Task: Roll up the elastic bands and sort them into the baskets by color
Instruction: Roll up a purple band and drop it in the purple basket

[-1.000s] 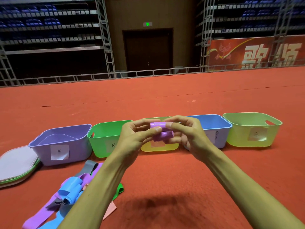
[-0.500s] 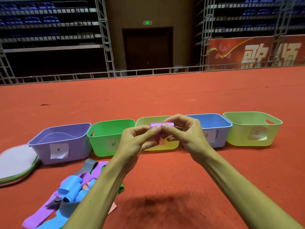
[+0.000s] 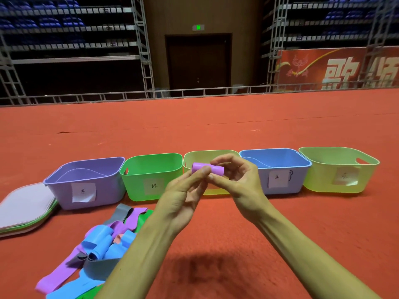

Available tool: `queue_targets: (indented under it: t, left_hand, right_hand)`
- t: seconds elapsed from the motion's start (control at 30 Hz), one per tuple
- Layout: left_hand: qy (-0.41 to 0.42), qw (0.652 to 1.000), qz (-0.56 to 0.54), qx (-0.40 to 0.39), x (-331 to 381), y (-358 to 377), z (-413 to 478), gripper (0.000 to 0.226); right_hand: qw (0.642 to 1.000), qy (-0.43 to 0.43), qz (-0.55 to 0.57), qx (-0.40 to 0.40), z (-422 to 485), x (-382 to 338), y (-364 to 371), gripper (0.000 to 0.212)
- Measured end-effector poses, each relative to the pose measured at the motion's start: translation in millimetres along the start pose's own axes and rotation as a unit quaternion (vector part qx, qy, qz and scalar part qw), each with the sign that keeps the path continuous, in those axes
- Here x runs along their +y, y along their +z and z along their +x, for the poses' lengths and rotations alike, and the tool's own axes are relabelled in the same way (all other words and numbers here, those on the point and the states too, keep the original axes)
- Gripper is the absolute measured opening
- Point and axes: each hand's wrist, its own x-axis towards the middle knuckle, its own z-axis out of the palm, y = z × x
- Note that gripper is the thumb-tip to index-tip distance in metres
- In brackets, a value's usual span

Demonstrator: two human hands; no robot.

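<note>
Both hands, left (image 3: 183, 197) and right (image 3: 239, 186), pinch one rolled purple band (image 3: 207, 168). Five baskets (image 3: 339, 169) in a row; loose band pile (image 3: 103, 244) on floor, uncounted.

5 baskets (image 3: 198, 152) line up behind the band pile (image 3: 103, 240), flat stack (image 3: 23, 206) at left.

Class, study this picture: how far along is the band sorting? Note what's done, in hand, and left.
Done: the purple band looks fully rolled. In hand: the left hand and right hand pinch it, not yet in the purple basket. Left: the pile of loose bands; no rolls show in any basket.
</note>
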Motion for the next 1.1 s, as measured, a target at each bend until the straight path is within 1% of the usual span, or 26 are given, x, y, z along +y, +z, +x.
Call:
queue_targets:
  t: [0.07,0.1,0.17,0.23,0.3,0.33,0.4,0.47,0.53,0.57,0.63,0.67,0.7,0.77,0.83,0.87,0.9,0.93,0.97,1.0,1.03,1.07,1.1]
  left_hand:
    - [-0.009,0.998,-0.054,0.02,-8,-2,-1,0.017]
    - [0.0,0.998,-0.061,0.027,-11,-4,-2,0.017]
    - [0.045,0.998,-0.026,0.044,-16,-10,-2,0.021]
    - [0.109,0.99,0.056,0.063,-17,-19,-2,0.026]
    - [0.171,0.964,0.195,0.066,-16,-33,-3,0.018]
    - [0.194,0.944,0.26,0.062,-15,-42,-4,0.012]
    - [0.225,0.911,0.342,0.053,-12,-55,-3,0.007]
    - [0.246,0.884,0.394,0.046,-9,-63,-5,0.012]
    - [0.271,0.851,0.447,0.046,-7,-68,-6,0.014]
    - [0.279,0.837,0.467,0.056,-8,-72,-6,0.014]
    - [0.282,0.819,0.493,0.086,-12,-82,-2,0.014]
    - [0.27,0.817,0.499,0.098,-16,-89,-1,0.013]
    - [0.246,0.828,0.494,0.1,-19,-98,0,0.013]
    - [0.177,0.876,0.442,0.079,-23,-114,-3,0.018]
    - [0.118,0.918,0.376,0.052,-18,-131,-7,0.03]
    - [0.095,0.936,0.335,0.052,-15,-138,-10,0.04]
    - [0.089,0.943,0.314,0.071,-11,-149,-12,0.048]
    - [0.101,0.934,0.326,0.108,-7,-158,-14,0.051]
    - [0.122,0.909,0.367,0.155,-4,-167,-17,0.046]
    - [0.146,0.875,0.415,0.202,-3,-178,-19,0.035]
    - [0.171,0.842,0.459,0.228,-4,-192,-21,0.021]
    - [0.187,0.809,0.504,0.237,-7,-203,-22,0.016]
    - [0.207,0.772,0.549,0.244,-14,-214,-22,0.02]
  right_hand:
    - [1.0,-0.011,0.001,0.016,-1,5,5,0.028]
    - [1.0,-0.014,-0.002,0.022,-2,8,8,0.028]
    - [0.999,-0.011,-0.02,0.032,-3,15,12,0.027]
    - [0.997,-0.011,-0.075,0.031,-3,19,16,0.028]
    - [0.978,-0.039,-0.202,0.016,-1,23,16,0.031]
    - [0.961,-0.063,-0.269,0.003,-1,25,16,0.035]
    - [0.921,-0.122,-0.37,-0.023,0,28,19,0.042]
    - [0.894,-0.175,-0.41,-0.04,-1,35,25,0.041]
    - [0.879,-0.209,-0.427,-0.041,-4,47,30,0.034]
    - [0.875,-0.214,-0.433,-0.035,-5,56,31,0.032]
    - [0.88,-0.195,-0.432,-0.019,-8,76,32,0.028]
    - [0.886,-0.176,-0.429,-0.016,-11,86,33,0.026]
    - [0.889,-0.158,-0.429,-0.016,-14,96,34,0.025]
    - [0.897,-0.129,-0.423,-0.026,-21,111,39,0.024]
    - [0.911,-0.109,-0.396,-0.037,-21,116,46,0.023]
    - [0.919,-0.093,-0.38,-0.037,-17,117,50,0.023]
    - [0.927,-0.074,-0.365,-0.033,-10,117,54,0.024]
    - [0.934,-0.053,-0.351,-0.024,0,118,59,0.025]
    - [0.941,-0.035,-0.337,-0.014,13,117,67,0.025]
    - [0.947,-0.018,-0.32,-0.007,29,119,77,0.025]
    - [0.955,-0.001,-0.296,-0.009,47,121,89,0.025]
    - [0.963,0.018,-0.268,-0.017,67,124,105,0.025]
    - [0.968,0.037,-0.246,-0.027,88,128,123,0.025]
